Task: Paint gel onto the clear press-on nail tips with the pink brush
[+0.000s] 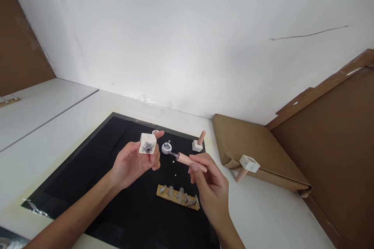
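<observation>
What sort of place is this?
Probably a nail-polish workstation: the left hand holds a white cube-shaped bottle, the right hand a pink cylindrical brush cap, above a flat black mat.

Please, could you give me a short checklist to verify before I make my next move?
1. Left hand holds the open bottle: ok.
2. Open bottle upright: not ok, its neck tilts toward the camera.
3. Right hand grips the pink cap with its brush: ok.
4. Brush touching the small round pot: cannot tell, its tip is too small to see clearly.
5. Strip with clear tips lying on the black mat: ok.
6. Mat free of crumbs: not ok, small white bits lie there.
</observation>
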Action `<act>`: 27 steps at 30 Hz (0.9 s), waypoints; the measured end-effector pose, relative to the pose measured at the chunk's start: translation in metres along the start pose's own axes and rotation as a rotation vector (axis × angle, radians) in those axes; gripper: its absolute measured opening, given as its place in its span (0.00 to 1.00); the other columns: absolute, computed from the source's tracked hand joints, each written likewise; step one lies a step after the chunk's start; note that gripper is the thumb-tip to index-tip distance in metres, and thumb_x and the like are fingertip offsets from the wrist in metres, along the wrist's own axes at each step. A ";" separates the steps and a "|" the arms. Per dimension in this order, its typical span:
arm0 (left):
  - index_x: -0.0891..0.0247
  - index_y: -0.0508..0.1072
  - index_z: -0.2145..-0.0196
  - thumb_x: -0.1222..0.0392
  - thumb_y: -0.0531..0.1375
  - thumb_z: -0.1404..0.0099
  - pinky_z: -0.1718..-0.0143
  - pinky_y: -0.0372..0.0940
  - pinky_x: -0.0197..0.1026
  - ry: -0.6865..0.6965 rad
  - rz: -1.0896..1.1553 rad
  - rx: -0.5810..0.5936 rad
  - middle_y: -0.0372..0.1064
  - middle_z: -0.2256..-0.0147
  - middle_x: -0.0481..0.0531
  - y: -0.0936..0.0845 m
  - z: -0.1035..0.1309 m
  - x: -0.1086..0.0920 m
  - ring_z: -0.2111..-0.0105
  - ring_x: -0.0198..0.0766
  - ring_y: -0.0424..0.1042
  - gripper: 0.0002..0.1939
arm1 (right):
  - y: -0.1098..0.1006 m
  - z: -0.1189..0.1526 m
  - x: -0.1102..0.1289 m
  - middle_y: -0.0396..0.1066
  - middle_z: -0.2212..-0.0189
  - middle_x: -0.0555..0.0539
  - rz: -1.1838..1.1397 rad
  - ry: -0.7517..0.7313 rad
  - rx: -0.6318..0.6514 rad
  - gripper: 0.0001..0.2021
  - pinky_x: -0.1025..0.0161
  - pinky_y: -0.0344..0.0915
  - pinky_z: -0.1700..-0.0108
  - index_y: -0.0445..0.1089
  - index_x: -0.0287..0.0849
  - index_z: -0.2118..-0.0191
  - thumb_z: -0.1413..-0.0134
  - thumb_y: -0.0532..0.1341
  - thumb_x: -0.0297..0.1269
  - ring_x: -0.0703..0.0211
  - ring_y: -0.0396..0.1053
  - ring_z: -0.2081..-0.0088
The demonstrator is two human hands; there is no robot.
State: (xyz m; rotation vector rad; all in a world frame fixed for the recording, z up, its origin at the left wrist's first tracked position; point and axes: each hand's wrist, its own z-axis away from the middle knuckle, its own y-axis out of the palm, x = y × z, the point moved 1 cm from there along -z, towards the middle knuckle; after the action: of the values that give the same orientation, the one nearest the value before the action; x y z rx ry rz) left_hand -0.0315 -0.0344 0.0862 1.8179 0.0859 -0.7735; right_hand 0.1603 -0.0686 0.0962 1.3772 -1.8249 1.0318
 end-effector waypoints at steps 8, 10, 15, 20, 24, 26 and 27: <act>0.62 0.65 0.42 0.56 0.57 0.38 0.70 0.58 0.40 -0.002 -0.008 -0.009 0.66 0.73 0.51 -0.006 0.000 0.001 0.75 0.35 0.60 0.26 | 0.000 0.000 0.000 0.65 0.70 0.49 -0.003 -0.027 -0.004 0.07 0.63 0.61 0.73 0.73 0.49 0.60 0.40 0.58 0.37 0.61 0.65 0.72; 0.61 0.65 0.42 0.56 0.57 0.38 0.70 0.58 0.40 -0.003 -0.016 -0.013 0.66 0.72 0.51 -0.007 0.000 0.002 0.74 0.35 0.60 0.26 | 0.000 0.000 -0.001 0.65 0.70 0.48 -0.006 -0.041 -0.004 0.07 0.63 0.61 0.73 0.73 0.49 0.59 0.40 0.58 0.37 0.60 0.66 0.71; 0.68 0.70 0.47 0.54 0.56 0.35 0.70 0.57 0.39 -0.021 -0.050 -0.049 0.66 0.75 0.52 -0.007 -0.002 0.003 0.75 0.35 0.60 0.22 | -0.001 0.001 -0.001 0.64 0.68 0.47 -0.007 -0.062 -0.016 0.07 0.63 0.61 0.74 0.73 0.49 0.60 0.40 0.58 0.37 0.60 0.66 0.70; 0.68 0.73 0.54 0.51 0.58 0.35 0.71 0.58 0.38 -0.014 -0.117 -0.085 0.65 0.78 0.49 -0.008 -0.003 0.005 0.77 0.34 0.60 0.19 | -0.001 0.001 -0.001 0.63 0.66 0.47 -0.004 -0.057 -0.002 0.07 0.64 0.61 0.75 0.73 0.50 0.59 0.40 0.58 0.37 0.59 0.66 0.68; 0.64 0.73 0.58 0.49 0.62 0.39 0.71 0.58 0.37 0.039 -0.235 -0.133 0.64 0.79 0.47 -0.009 -0.002 0.005 0.77 0.33 0.61 0.17 | -0.001 0.001 -0.001 0.63 0.66 0.47 0.010 -0.059 0.004 0.07 0.63 0.62 0.74 0.73 0.50 0.59 0.40 0.58 0.36 0.59 0.66 0.68; 0.62 0.71 0.57 0.49 0.64 0.41 0.70 0.58 0.36 0.056 -0.316 -0.173 0.65 0.78 0.46 -0.008 -0.001 0.004 0.76 0.33 0.62 0.18 | -0.001 0.002 -0.001 0.63 0.66 0.47 0.015 -0.060 0.003 0.07 0.63 0.63 0.74 0.73 0.50 0.59 0.40 0.58 0.36 0.59 0.66 0.68; 0.61 0.70 0.56 0.49 0.65 0.42 0.70 0.58 0.36 0.068 -0.357 -0.196 0.66 0.77 0.46 -0.007 -0.001 0.003 0.75 0.33 0.63 0.19 | -0.002 0.002 -0.001 0.63 0.66 0.47 0.013 -0.063 0.000 0.07 0.63 0.63 0.74 0.73 0.50 0.59 0.40 0.58 0.36 0.60 0.66 0.69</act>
State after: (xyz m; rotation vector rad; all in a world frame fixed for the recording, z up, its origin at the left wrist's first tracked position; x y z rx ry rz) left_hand -0.0318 -0.0316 0.0787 1.6610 0.5248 -0.9161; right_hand 0.1620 -0.0698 0.0948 1.4150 -1.8813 1.0054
